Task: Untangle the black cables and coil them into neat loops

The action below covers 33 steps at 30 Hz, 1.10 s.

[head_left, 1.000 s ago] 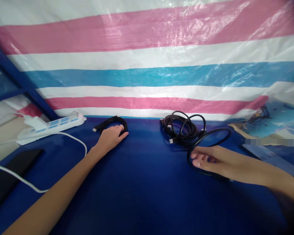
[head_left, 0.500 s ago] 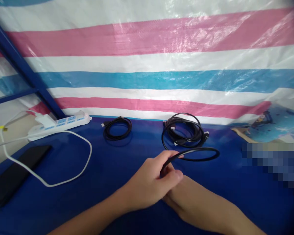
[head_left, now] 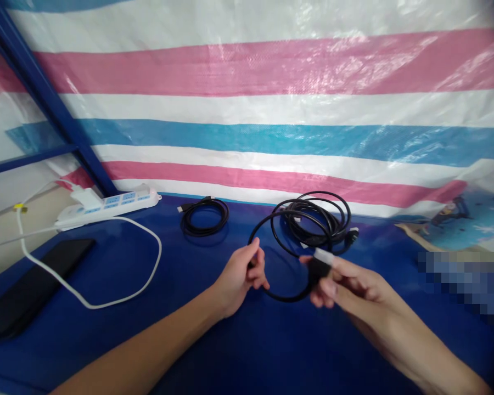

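Both my hands hold one black cable [head_left: 286,297] that loops between them above the blue table [head_left: 197,318]. My left hand [head_left: 241,274] pinches the cable on the loop's left side. My right hand [head_left: 346,282] grips the cable's plug end, its silver connector sticking out past my fingers. The cable runs back into a loose pile of black cables [head_left: 316,222] lying just behind my hands. A small, neatly coiled black cable [head_left: 205,215] rests farther left near the wall.
A white power strip [head_left: 107,204] lies at the back left, its white cord [head_left: 107,299] curving over the table. A black flat device [head_left: 33,285] sits at the left edge. A striped tarp [head_left: 271,109] hangs behind. Printed paper [head_left: 465,219] lies at the right.
My left hand left the small coil and came over to the cable my right hand pulled from the pile. Now the hands have spread apart, opening a loop, and my right hand holds the plug.
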Available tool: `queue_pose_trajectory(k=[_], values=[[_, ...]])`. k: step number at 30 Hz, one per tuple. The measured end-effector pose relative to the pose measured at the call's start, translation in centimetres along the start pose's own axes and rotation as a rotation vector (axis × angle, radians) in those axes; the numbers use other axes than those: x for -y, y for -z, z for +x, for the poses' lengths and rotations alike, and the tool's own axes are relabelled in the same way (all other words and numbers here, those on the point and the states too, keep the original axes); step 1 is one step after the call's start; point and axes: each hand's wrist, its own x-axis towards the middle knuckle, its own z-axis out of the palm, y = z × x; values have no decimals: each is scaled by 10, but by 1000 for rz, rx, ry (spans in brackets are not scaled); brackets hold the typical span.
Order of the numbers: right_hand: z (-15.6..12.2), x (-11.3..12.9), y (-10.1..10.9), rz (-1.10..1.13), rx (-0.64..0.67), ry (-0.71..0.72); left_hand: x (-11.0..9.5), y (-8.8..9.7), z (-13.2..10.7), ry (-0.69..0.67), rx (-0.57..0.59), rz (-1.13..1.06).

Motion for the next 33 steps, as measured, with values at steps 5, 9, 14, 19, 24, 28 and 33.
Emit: queue_pose_trajectory(k=[5,9,14,19,24,28,33], values=[[19,5,-18,-14,69,112,10,-11,-11,68,108,49],[30,11,-20,-201,345,-25,-2,0,-12,16,139,67],[44,4,-10,-334,355,-43,-16,13,-10,104,365,152],[36,-5,-17,-602,198,-104,-12,6,-12,118,277,234],[25,-15,-23,-932,-203,428,-6,9,-6,61,153,139],[30,-21,-9,-1123,-571,858,-11,13,-6,23,170,16],[37,-28,2,-829,-282,658,-12,11,-14,91,336,4]])
